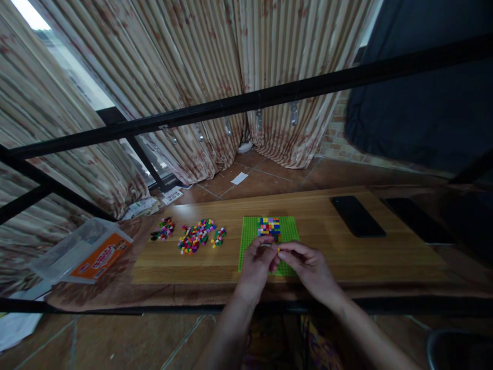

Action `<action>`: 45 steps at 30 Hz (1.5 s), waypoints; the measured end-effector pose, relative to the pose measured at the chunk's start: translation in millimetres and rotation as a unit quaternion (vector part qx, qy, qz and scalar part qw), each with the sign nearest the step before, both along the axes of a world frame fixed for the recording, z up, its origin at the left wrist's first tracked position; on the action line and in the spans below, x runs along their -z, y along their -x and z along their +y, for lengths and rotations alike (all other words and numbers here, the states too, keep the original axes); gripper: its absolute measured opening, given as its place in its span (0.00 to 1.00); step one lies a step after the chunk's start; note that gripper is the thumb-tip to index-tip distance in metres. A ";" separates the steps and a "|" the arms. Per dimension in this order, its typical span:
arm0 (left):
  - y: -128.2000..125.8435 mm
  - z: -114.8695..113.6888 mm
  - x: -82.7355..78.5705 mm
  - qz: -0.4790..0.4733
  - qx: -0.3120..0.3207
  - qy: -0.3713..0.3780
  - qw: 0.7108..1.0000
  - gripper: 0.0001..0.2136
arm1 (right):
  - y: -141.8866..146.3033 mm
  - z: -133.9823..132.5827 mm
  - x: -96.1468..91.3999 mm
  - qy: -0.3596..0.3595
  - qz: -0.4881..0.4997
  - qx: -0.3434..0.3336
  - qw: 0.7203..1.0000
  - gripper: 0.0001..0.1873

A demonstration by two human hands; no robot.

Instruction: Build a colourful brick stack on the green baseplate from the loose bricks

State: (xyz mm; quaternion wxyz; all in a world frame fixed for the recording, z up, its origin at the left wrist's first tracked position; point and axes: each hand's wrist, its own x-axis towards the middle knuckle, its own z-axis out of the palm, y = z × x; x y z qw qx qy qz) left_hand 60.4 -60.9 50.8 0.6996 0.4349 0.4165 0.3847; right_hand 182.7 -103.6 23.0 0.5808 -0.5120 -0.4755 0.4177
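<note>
Both hands meet above a green studded baseplate (248, 231), which carries a patch of small multicoloured building bricks (268, 224) near its far side. My right hand (308, 260) pinches a tiny yellow brick (279, 250) between thumb and finger. Close against it, my left hand (257, 259) has its fingers curled together; whatever they may hold is hidden. The hands cover the middle of the baseplate and the near end of the brick patch. To the left of the plate, a loose pile of coloured bricks (196, 235) lies on the wooden board (308, 210).
Two smaller brick clusters, one left (165, 229) and one right (218, 237), flank the main pile. A clear plastic box (88, 246) with an orange label stands at far left. Two dark flat devices, one nearer (358, 216) and one farther right (418, 220), lie at right. A black rail (231, 106) crosses behind.
</note>
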 end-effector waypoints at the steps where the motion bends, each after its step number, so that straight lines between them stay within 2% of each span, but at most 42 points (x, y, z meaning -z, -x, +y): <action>1: -1.8 3.3 -0.4 0.001 0.001 -0.007 1.000 0.20 | -2.4 3.7 1.5 -0.007 -0.006 0.023 1.000 0.11; 4: -5.6 14.1 -0.1 0.011 -0.008 -0.031 0.999 0.19 | -9.5 17.7 10.2 -0.028 -0.023 0.117 0.993 0.09; 7: -4.6 24.8 4.1 0.027 -0.040 -0.056 0.997 0.16 | -17.4 33.2 22.4 -0.039 -0.042 0.162 0.985 0.11; 11: 2.9 33.9 15.9 0.093 -0.063 -0.110 0.988 0.10 | -27.2 47.7 34.7 -0.035 -0.064 0.165 0.984 0.12; 15: 4.6 32.4 24.4 0.145 -0.024 -0.188 0.971 0.10 | -32.0 53.5 38.3 -0.029 -0.056 0.157 0.986 0.11; 20: -3.7 25.6 25.2 0.197 0.014 -0.239 0.951 0.13 | -33.5 57.8 38.6 -0.026 -0.046 0.146 0.988 0.11; 26: -8.5 21.6 23.1 0.262 -0.001 -0.254 0.931 0.15 | -30.9 59.6 37.6 -0.004 -0.023 0.149 0.989 0.11; 30: -9.9 18.0 21.4 0.291 -0.009 -0.292 0.911 0.17 | -26.2 57.9 35.1 0.006 0.007 0.153 0.988 0.11; 33: -11.1 15.8 22.4 0.362 0.020 -0.346 0.865 0.19 | -24.1 57.1 33.6 0.008 0.025 0.160 0.987 0.12; 37: -12.4 14.4 23.3 0.515 0.084 -0.415 0.746 0.20 | -24.1 57.7 34.1 0.009 0.040 0.163 0.986 0.12; 39: -12.8 14.3 22.4 0.551 0.099 -0.437 0.704 0.22 | -24.3 58.2 34.8 0.011 0.048 0.163 0.985 0.12; 42: -13.4 15.1 19.4 0.583 0.117 -0.449 0.667 0.24 | -23.9 58.5 34.7 0.014 0.060 0.162 0.985 0.12; 45: -13.8 17.1 15.8 0.594 0.133 -0.452 0.652 0.24 | -22.9 58.4 33.4 0.020 0.073 0.162 0.984 0.11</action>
